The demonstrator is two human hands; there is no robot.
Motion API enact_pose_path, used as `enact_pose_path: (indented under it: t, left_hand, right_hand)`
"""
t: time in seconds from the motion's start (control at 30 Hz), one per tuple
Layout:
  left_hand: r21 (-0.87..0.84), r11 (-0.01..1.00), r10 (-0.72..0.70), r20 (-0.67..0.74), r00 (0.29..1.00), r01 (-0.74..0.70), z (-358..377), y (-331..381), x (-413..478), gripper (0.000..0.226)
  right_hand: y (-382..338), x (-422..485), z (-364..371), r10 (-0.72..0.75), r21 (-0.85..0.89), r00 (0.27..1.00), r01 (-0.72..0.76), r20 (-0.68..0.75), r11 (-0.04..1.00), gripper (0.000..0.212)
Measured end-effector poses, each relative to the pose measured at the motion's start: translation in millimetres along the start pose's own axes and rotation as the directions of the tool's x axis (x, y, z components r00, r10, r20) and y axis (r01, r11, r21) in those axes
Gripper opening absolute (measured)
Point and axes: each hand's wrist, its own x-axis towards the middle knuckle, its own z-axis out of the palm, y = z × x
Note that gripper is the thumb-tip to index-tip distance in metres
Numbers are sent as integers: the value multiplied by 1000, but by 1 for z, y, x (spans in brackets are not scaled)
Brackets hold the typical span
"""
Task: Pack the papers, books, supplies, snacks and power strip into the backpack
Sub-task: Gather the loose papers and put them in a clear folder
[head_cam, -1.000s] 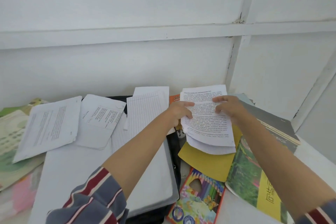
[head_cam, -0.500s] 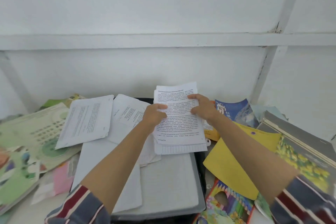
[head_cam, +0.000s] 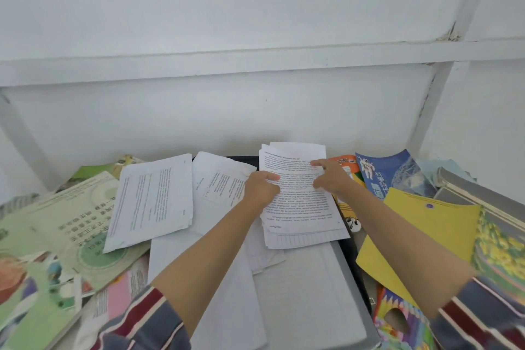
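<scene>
Item: stack of white printed paper sheets [head_cam: 301, 204], centre of the frame, slightly right, its lower edge lying over a pale grey flat slab [head_cam: 312, 293].
- left hand [head_cam: 262, 187]: grips the stack's left edge, thumb curled over the top sheet, other fingers hidden beneath.
- right hand [head_cam: 331, 179]: grips the stack's right edge, fingers bent onto the top sheet.
- Left of the stack: white envelope with a printed label [head_cam: 218, 179], touching the left hand; further left, a loose white printed page [head_cam: 150, 202] overlapping a pale green book cover [head_cam: 56, 230].
- Right of the stack: orange packet [head_cam: 345, 163], blue book with an astronaut [head_cam: 389, 170], yellow paper folder [head_cam: 426, 224].
- Lower right of the frame: multicoloured pencil box [head_cam: 397, 321].
</scene>
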Motion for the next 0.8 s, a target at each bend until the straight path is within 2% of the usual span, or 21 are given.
enact_pose_path:
  t: [0.2, 0.37, 0.57, 0.67, 0.8]
  left_hand:
    - [-45, 999, -4, -11, 1000, 4, 1, 1, -4, 33]
    - [-203, 978, -49, 25, 998, 54, -9, 6, -10, 40]
    - [-353, 934, -40, 45, 998, 53, -19, 9, -13, 62]
    - [-454, 889, -3, 131, 991, 62, -26, 18, -12, 57]
    - [-364, 931, 85, 163, 983, -20, -25, 34, 0, 56]
  right_hand:
    - [-4, -7, -7, 38, 241, 999, -37, 2, 970, 55]
    - [-3, -15, -12, 64, 389, 995, -89, 77, 917, 51]
    - [-3, -20, -15, 31, 523, 990, -101, 141, 846, 52]
    - [-6, -21, -21, -15, 611, 989, -80, 149, 788, 49]
    - [-13, -13, -28, -48, 649, 997, 1, 54, 761, 52]
